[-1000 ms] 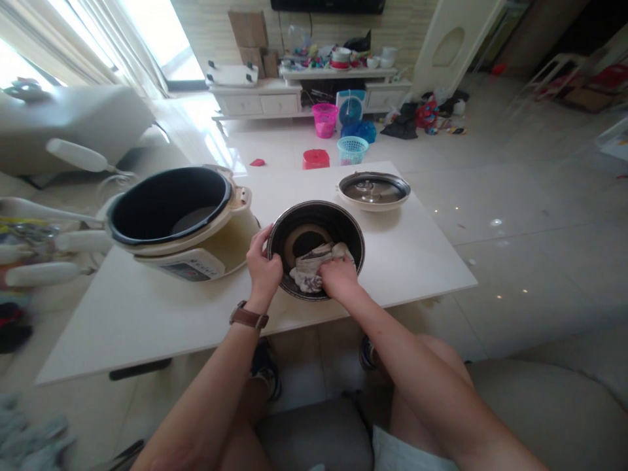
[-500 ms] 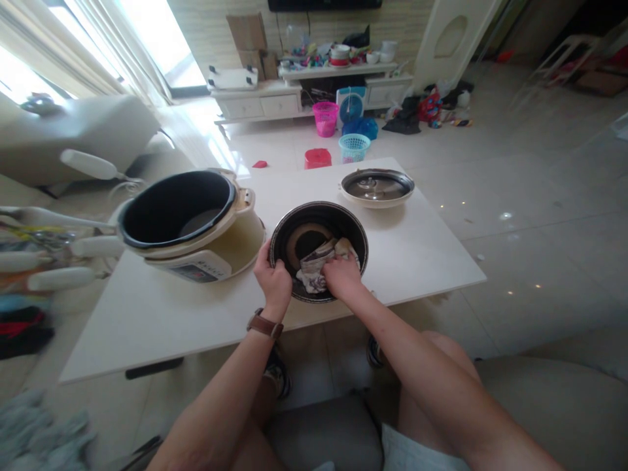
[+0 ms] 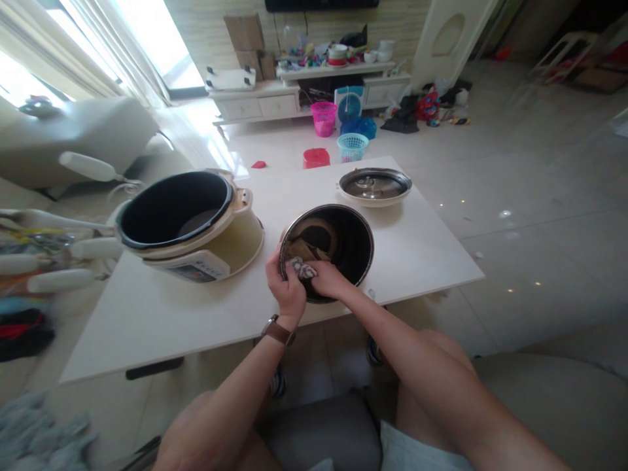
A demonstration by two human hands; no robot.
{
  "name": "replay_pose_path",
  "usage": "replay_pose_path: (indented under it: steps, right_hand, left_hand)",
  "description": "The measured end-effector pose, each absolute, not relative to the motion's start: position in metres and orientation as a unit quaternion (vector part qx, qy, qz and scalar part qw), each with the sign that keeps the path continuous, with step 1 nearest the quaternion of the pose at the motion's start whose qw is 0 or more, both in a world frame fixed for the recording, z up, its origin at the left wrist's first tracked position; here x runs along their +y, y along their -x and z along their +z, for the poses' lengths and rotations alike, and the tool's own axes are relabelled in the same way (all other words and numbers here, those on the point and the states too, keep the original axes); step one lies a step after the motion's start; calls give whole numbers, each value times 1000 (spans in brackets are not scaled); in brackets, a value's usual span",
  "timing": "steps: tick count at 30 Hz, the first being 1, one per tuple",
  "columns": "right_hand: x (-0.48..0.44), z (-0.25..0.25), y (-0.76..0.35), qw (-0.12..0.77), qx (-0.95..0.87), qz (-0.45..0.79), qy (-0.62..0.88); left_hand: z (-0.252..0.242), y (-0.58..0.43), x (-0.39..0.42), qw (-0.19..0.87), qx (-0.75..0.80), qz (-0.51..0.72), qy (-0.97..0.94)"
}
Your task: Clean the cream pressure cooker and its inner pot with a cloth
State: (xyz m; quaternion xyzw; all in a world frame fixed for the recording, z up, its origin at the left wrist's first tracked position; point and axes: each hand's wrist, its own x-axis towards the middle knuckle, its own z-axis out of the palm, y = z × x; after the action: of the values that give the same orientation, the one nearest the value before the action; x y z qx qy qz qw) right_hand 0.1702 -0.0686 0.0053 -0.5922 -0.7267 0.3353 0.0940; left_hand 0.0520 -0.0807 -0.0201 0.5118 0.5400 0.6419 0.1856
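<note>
A dark metal inner pot (image 3: 353, 245) is tilted toward me at the near edge of the white table (image 3: 235, 314). My left hand (image 3: 286, 284) grips its left rim, thumb over the edge. Inside the pot, my right hand (image 3: 328, 278) is closed on a crumpled patterned cloth (image 3: 301, 267), pressed near the left wall; its fingertips are partly hidden. To the left stands the cream electric cooker body (image 3: 240, 242), its top uncovered and its interior dark. The cooker's lid (image 3: 375, 186) lies upside down at the back right of the table.
White chairs (image 3: 88, 167) with metal frames crowd the table's left side. Beyond the table are a red stool (image 3: 316, 157), a light-blue basket (image 3: 352, 147) and a pink basket (image 3: 324, 119) on the tiled floor. A low white cabinet (image 3: 265, 103) lines the wall.
My right hand has moved the cloth left across the inside of the pot, toward its left wall. The pot has shifted slightly right and tilted differently, with my left hand still on its rim.
</note>
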Motion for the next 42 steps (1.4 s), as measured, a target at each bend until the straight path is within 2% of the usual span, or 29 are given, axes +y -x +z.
replay_pose_path:
  steps: [3, 6, 9, 16, 21, 26, 30, 39, 42]
  right_hand:
    - [-71, 9, -174, 68, -734, 327, 592]
    - [-72, 13, -177, -8, -740, 281, 610]
    - [-73, 17, -178, -45, -746, 236, 621]
    - [-69, 18, -173, -54, -752, 204, 624]
    - [-70, 15, -169, -55, -757, 193, 622]
    - [-74, 13, -170, -50, -758, 197, 620]
    - [-74, 7, -172, -8, -763, 220, 607]
    - [-59, -17, -164, 248, -643, 391, 610]
    - [-60, -13, -169, 234, -664, 391, 593]
  left_hand:
    - [-17, -43, -68, 170, 541, 644, -514]
    - [-10, -28, -49, 155, 542, 631, -532]
    - [-3, -15, -33, 146, 562, 598, -552]
    - [-1, -2, -19, 184, 532, 568, -601]
    - [-14, 0, -17, 236, 540, 581, -560]
    - [-18, -2, -27, 231, 538, 602, -543]
    - [-18, -11, -41, 215, 545, 612, -531]
    - [-19, -50, -69, 207, 522, 641, -524]
    - [-17, -50, -67, 216, 516, 635, -533]
